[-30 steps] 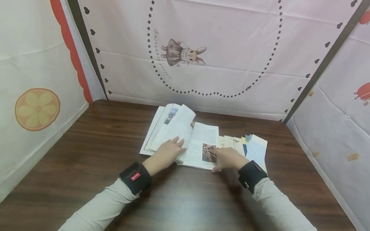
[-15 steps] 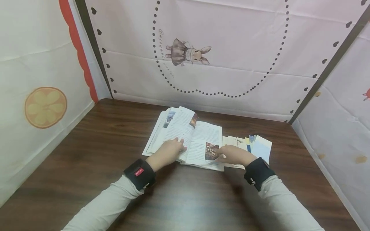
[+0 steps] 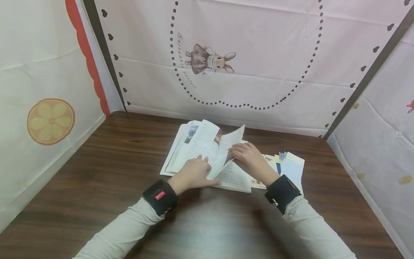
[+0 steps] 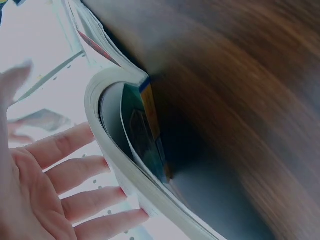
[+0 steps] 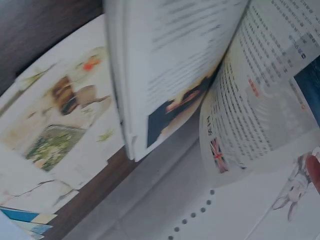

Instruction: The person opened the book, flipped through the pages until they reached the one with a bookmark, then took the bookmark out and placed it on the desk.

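Note:
An open book (image 3: 202,144) lies on the brown table, with a thick stack of leaves on its left side. My left hand (image 3: 193,173) rests on the left-hand pages with its thumb out towards the book's lower middle. In the left wrist view, the fingers of that left hand (image 4: 65,185) are straight against the curved page block (image 4: 132,165). A raised page (image 3: 233,138) stands over the book's middle, and my right hand (image 3: 248,158) pinches its outer edge. In the right wrist view, only a fingertip (image 5: 314,172) shows; printed pages (image 5: 260,110) fan apart there.
Several fanned paper cards (image 3: 292,167) stick out to the right of the book, partly hidden by the right hand. Illustrated ones (image 5: 65,115) show in the right wrist view. Printed cloth (image 3: 252,72) walls off the table's back and both sides.
My right hand first touched the right page's lower corner, then pinched it, and has now lifted the page up and leftward. The left hand has shifted slightly, its thumb now spread out.

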`<move>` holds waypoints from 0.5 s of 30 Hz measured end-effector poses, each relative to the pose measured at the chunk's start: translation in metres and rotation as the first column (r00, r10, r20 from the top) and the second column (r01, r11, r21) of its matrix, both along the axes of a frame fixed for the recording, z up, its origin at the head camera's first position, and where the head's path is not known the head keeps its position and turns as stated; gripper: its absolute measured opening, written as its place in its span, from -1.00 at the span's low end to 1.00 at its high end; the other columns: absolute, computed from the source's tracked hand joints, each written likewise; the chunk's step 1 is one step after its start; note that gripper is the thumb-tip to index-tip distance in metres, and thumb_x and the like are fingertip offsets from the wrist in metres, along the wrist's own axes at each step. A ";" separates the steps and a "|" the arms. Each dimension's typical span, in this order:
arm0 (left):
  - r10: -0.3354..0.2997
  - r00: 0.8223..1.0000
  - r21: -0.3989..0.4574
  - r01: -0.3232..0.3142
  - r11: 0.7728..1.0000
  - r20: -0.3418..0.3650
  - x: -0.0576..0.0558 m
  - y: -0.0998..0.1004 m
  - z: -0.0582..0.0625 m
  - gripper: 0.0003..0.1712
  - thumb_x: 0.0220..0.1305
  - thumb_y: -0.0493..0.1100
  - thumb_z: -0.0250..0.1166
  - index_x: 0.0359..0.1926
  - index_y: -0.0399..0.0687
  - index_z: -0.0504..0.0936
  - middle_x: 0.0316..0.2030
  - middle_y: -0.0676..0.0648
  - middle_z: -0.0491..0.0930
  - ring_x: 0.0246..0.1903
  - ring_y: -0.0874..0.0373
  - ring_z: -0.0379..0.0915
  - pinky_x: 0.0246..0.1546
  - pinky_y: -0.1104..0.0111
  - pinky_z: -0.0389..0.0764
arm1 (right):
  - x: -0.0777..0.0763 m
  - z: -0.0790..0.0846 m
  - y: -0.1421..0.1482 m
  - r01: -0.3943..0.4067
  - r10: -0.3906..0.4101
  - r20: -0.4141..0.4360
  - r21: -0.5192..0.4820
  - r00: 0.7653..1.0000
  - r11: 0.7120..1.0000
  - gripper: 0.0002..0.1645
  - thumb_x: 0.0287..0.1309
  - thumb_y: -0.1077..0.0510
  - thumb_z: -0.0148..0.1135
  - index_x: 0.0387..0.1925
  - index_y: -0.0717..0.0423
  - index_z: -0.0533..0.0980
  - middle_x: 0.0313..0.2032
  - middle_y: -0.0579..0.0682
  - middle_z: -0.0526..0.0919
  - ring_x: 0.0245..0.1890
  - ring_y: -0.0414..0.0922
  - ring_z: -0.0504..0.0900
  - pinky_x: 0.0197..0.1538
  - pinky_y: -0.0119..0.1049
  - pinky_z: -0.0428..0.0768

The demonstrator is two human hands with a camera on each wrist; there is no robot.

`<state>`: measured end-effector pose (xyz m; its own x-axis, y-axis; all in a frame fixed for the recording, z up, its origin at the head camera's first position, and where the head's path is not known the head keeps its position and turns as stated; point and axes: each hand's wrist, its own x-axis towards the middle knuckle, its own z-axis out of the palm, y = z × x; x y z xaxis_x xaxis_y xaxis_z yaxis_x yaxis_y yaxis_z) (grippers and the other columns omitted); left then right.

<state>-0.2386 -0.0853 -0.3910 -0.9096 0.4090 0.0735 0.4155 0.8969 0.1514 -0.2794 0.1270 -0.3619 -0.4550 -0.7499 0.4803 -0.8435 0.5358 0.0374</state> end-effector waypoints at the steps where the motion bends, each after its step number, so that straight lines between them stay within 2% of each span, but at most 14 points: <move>1: -0.003 1.000 -0.018 0.003 1.000 -0.012 0.000 0.002 0.000 -0.29 0.02 0.41 0.22 -0.27 -0.17 0.71 -0.02 -0.29 0.61 0.02 -0.21 0.53 -0.27 0.15 0.62 | 0.001 0.001 -0.002 -0.011 0.010 -0.029 -0.011 1.000 1.000 -0.79 -0.08 0.31 0.40 -0.32 0.08 0.62 -0.14 0.01 0.71 0.00 -0.02 0.61 0.08 -0.10 0.50; 3: -0.010 0.999 -0.040 0.008 0.999 -0.050 0.000 0.006 0.000 -0.33 0.00 0.39 0.25 -0.40 -0.17 0.70 -0.17 -0.25 0.67 -0.12 -0.15 0.60 -0.41 0.21 0.60 | 0.002 0.003 -0.007 -0.025 0.023 -0.071 -0.030 0.997 0.999 -0.78 -0.10 0.32 0.41 -0.34 0.07 0.62 -0.12 0.02 0.71 0.02 -0.01 0.61 0.09 -0.09 0.49; 6: -0.037 0.992 -0.049 0.031 0.998 -0.123 -0.001 0.011 0.000 -0.57 0.08 0.13 0.30 -0.58 -0.16 0.64 -0.33 -0.21 0.68 -0.24 -0.13 0.63 -0.48 0.22 0.59 | 0.003 0.001 -0.012 -0.020 0.014 -0.106 -0.054 0.994 0.998 -0.78 -0.11 0.31 0.42 -0.33 0.08 0.62 -0.11 0.03 0.71 0.03 0.00 0.60 0.10 -0.09 0.49; 8: -0.048 0.985 -0.044 0.042 0.998 -0.163 -0.001 0.013 -0.002 -0.71 0.07 -0.05 0.28 -0.63 -0.15 0.62 -0.31 -0.22 0.70 -0.20 -0.15 0.64 -0.43 0.19 0.63 | 0.003 -0.001 -0.013 0.006 -0.014 -0.092 -0.088 0.996 0.996 -0.74 -0.09 0.29 0.41 -0.26 0.11 0.61 -0.07 0.05 0.69 0.05 0.02 0.58 0.11 -0.08 0.49; 10: -0.039 0.983 -0.010 0.038 0.999 -0.182 -0.001 0.014 -0.003 -0.75 0.06 -0.14 0.26 -0.67 -0.14 0.59 -0.29 -0.23 0.70 -0.19 -0.15 0.65 -0.42 0.17 0.64 | 0.003 -0.004 -0.012 0.051 -0.056 -0.042 -0.119 0.998 0.992 -0.64 -0.04 0.26 0.40 -0.13 0.15 0.57 -0.01 0.09 0.65 0.08 0.04 0.56 0.12 -0.06 0.49; 12: -0.004 0.981 0.021 0.008 1.000 -0.195 -0.001 0.014 -0.004 -0.74 0.10 -0.16 0.23 -0.68 -0.13 0.57 -0.38 -0.21 0.70 -0.32 -0.07 0.67 -0.49 0.22 0.62 | 0.002 -0.008 -0.009 0.112 -0.109 0.031 -0.117 0.994 0.987 -0.49 0.01 0.22 0.37 0.05 0.20 0.47 0.07 0.14 0.59 0.10 0.07 0.55 0.14 -0.04 0.49; 13: 0.020 0.979 0.039 -0.013 0.999 -0.202 -0.001 0.014 -0.005 -0.71 0.12 -0.15 0.21 -0.70 -0.12 0.55 -0.48 -0.17 0.68 -0.44 0.00 0.64 -0.56 0.27 0.57 | 0.001 -0.009 -0.008 0.145 -0.138 0.085 -0.093 0.987 0.985 -0.41 0.02 0.18 0.37 0.12 0.22 0.43 0.10 0.17 0.56 0.11 0.09 0.54 0.15 -0.03 0.49; 15: 0.076 0.978 0.087 -0.060 0.994 -0.196 -0.002 0.013 -0.004 -0.64 0.17 -0.14 0.19 -0.74 -0.10 0.47 -0.70 -0.06 0.53 -0.66 0.12 0.47 -0.69 0.38 0.39 | 0.000 -0.013 -0.004 0.195 -0.198 0.201 0.034 0.959 0.980 -0.29 0.04 0.06 0.36 0.19 0.26 0.37 0.17 0.22 0.49 0.17 0.12 0.49 0.17 -0.01 0.47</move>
<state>-0.2403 -0.0719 -0.3946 -0.8990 0.3317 0.2861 0.3826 0.9126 0.1442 -0.2793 0.1233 -0.3749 -0.6805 -0.6419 0.3534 -0.7124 0.6924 -0.1142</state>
